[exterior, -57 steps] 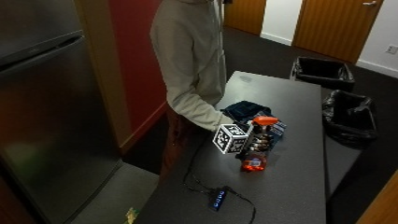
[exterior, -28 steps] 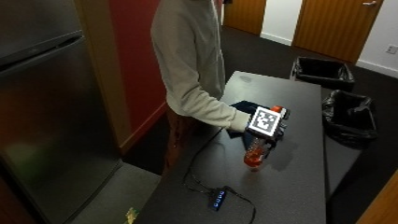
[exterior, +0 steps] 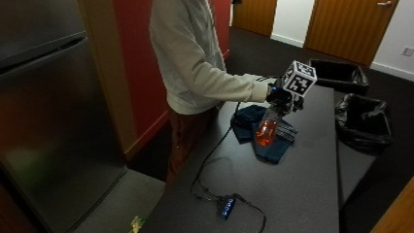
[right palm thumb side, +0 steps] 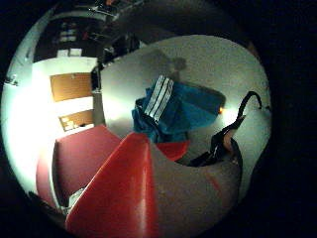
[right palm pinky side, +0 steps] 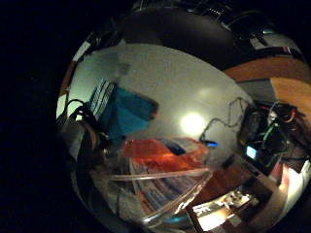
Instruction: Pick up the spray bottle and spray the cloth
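Observation:
In the outside view my gloved right hand [exterior: 282,96] grips the top of a clear spray bottle [exterior: 266,128] with orange liquid, holding it in the air, body hanging down over the cloth. The dark blue cloth [exterior: 275,145], with white stripes, lies crumpled on the grey table [exterior: 298,184] under the bottle. The little finger side palm view shows the bottle [right palm pinky side: 163,160] close against the palm, the blue cloth [right palm pinky side: 121,112] on the table beyond it. The bottle's red head [right palm thumb side: 119,193] fills the thumb side view, with the cloth [right palm thumb side: 181,110] past it.
A small blue-lit hub [exterior: 225,207] with a black cable lies near the table's near end. Two black bins [exterior: 337,74] [exterior: 363,120] stand by the table's far side. A dark fridge [exterior: 52,121] stands to the left of the person.
The hand has lifted the spray bottle off the table and carried it up and away, so it now hangs over the cloth instead of standing near the table's near side.

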`<state>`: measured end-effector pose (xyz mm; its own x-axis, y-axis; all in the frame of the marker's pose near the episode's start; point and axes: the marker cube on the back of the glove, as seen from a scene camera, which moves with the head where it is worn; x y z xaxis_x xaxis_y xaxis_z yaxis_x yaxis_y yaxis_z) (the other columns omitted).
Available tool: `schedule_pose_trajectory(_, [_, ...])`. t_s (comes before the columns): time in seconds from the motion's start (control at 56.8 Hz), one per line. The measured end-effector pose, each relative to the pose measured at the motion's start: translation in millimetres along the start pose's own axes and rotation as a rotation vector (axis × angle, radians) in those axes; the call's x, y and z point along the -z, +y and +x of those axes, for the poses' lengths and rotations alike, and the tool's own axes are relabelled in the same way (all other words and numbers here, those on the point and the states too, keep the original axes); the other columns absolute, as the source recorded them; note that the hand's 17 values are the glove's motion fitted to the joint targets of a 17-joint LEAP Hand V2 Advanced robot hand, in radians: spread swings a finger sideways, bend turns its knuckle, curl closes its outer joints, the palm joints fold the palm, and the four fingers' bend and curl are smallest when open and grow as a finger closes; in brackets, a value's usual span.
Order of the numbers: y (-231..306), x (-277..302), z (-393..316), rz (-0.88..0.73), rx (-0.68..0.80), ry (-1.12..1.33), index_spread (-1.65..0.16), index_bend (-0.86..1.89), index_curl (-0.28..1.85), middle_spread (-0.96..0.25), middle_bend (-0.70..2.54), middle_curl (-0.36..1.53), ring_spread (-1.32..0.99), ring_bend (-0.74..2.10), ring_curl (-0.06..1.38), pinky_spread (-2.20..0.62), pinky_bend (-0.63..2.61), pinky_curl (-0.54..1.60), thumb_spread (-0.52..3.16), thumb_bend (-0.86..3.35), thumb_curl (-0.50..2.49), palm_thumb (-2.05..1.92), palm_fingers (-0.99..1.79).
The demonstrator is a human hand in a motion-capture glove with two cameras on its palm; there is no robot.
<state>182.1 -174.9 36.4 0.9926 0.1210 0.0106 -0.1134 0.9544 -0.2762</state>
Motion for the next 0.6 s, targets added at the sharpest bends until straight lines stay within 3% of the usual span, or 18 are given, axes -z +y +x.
schedule_pose_trajectory(0.211, [11,21,-41,-0.119,0.061,0.315,-0.15,0.48,0.52,-0.12,0.60,0.49,-0.20,0.60,0.44,-0.20,0.28,0.37,0.07,-0.03,0.75,0.93,1.39])
schedule_pose_trajectory(0.423, [11,14,-93,-0.164,0.018,0.507,-0.15,0.48,0.52,-0.12,0.60,0.49,-0.20,0.60,0.44,-0.20,0.28,0.37,0.07,-0.03,0.76,0.93,1.39])
schedule_pose_trajectory(0.599, [4,-6,-131,-0.164,-0.136,0.538,-0.15,0.48,0.52,-0.12,0.61,0.49,-0.20,0.60,0.44,-0.21,0.28,0.37,0.06,-0.03,0.76,0.93,1.39])
